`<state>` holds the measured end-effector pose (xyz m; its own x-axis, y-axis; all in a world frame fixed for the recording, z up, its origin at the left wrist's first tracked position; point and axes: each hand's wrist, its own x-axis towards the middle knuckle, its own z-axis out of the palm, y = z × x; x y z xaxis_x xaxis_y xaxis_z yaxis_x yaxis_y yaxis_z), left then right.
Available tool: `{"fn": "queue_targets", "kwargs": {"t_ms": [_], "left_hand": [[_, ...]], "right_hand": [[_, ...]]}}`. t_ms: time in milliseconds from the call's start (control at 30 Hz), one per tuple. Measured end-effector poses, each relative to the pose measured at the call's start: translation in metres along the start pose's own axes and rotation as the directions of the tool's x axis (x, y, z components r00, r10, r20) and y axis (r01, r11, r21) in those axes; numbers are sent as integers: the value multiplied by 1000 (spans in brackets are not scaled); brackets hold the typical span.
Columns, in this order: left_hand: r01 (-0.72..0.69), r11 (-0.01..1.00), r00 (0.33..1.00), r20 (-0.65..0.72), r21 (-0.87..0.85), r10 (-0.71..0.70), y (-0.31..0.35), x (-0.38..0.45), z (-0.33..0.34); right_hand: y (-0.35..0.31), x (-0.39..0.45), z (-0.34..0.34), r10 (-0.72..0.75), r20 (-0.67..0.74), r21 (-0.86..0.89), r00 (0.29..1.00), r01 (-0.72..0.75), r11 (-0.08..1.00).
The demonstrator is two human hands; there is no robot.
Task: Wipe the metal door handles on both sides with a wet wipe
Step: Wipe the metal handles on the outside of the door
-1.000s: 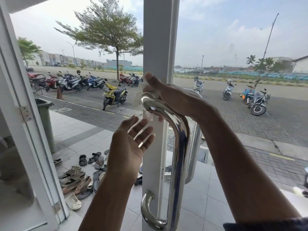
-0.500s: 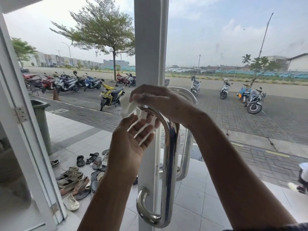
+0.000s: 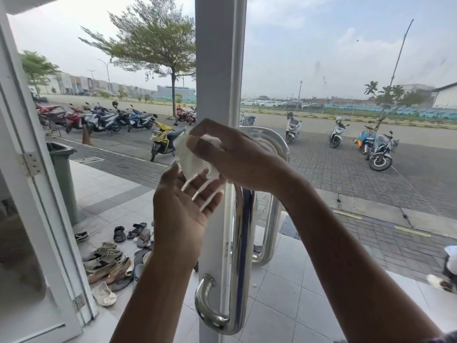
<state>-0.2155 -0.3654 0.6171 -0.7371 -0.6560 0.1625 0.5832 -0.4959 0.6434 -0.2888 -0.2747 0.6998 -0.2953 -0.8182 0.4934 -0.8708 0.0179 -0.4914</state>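
Head view: glass door, tiled porch, scattered shoes, parked motorbikes

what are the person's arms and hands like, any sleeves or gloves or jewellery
Both forearms are bare up to the frame's lower edge. The left hand and the right hand wear no gloves, and no rings, watch or bracelet show. A sliver of dark fabric at the bottom right corner, by the right arm, may be a sleeve edge; too little shows to tell.
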Motion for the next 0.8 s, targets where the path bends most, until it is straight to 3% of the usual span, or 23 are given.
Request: {"fn": "queue_targets", "kwargs": {"t_ms": [133, 200, 367, 533, 700, 800], "left_hand": [[-10, 1000, 1000, 9, 7, 10, -6, -3, 5], [-16, 1000, 1000, 17, 16, 16, -11, -6, 5], [-44, 995, 999, 32, 85, 42, -25, -17, 2], [-88, 991, 996, -3, 96, 89, -23, -23, 0], [-157, 983, 988, 20, 100, 156, -23, -25, 5], [-168, 980, 986, 24, 107, 166, -27, -29, 11]], "right_hand": [[-4, 9, 1, 32, 19, -332, 999, -24, 943], [-3, 7, 5, 8, -43, -375, 999, -24, 927], [4, 3, 13, -67, -149, -338, 987, 13, 941], [8, -9, 17, -152, -166, -312, 974, 94, 945], [18, -27, 15, -193, -172, -141, 966, 169, 975], [17, -28, 16, -172, -179, -134, 969, 150, 980]]}}
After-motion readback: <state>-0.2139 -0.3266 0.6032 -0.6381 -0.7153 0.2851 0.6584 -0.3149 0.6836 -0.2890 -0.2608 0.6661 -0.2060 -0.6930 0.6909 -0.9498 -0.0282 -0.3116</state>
